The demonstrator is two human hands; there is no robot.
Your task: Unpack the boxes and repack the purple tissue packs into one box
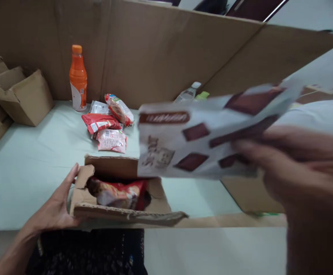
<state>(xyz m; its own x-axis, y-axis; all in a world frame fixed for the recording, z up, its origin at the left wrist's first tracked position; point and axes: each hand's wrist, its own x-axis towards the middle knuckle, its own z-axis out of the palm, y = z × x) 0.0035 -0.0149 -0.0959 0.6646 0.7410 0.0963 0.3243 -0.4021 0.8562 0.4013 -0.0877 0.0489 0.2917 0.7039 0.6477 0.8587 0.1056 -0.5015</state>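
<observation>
My left hand (56, 206) grips the left end of a small open cardboard box (106, 211) at the near edge of the table. Inside that box lies a red snack packet (123, 194), partly hidden by the front wall. Raised at the right, close to the camera, my right hand (295, 168) pinches a white snack pouch (180, 141) with brown diamond-shaped pictures on it. The pouch is blurred and hangs above and to the right of the box, covering part of the view behind it.
An orange bottle (78, 78) stands at the back beside a pile of snack packets (112, 140). Cardboard boxes (26, 95) sit at the left. A clear bottle (188, 93) shows behind the pouch. A tall cardboard panel (166, 49) walls off the back of the pale green tabletop (52, 152).
</observation>
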